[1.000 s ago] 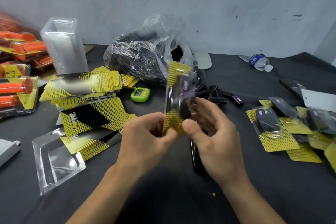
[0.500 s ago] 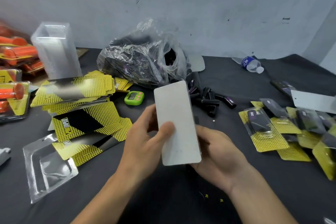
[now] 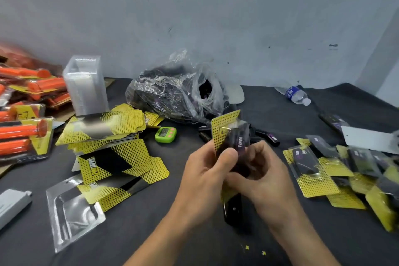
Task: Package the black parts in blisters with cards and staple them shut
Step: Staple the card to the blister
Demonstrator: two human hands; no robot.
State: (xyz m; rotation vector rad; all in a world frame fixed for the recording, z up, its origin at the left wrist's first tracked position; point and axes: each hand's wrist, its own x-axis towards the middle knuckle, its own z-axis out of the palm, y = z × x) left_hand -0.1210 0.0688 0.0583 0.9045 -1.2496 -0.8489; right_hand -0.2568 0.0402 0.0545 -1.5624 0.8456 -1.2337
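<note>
Blister pack (image 3: 222, 127) flipped from blank white back to yellow printed front, black part (image 3: 240, 143) now showing above the thumbs, left hand (image 3: 205, 179) thumb across its lower front, right hand (image 3: 266, 179) fingers curled in beside it

A: From where is the scene viewed?
B: A single wide-angle camera is worn on the head; the dark grey cloth-covered table (image 3: 151, 233) is looked down on, forward toward the scuffed pale grey wall (image 3: 216, 17).
A: How near is it set?
B: The bare left hand (image 3: 203, 179) and bare right hand (image 3: 267, 181) are framed close, low at centre, within arm's reach.
</note>
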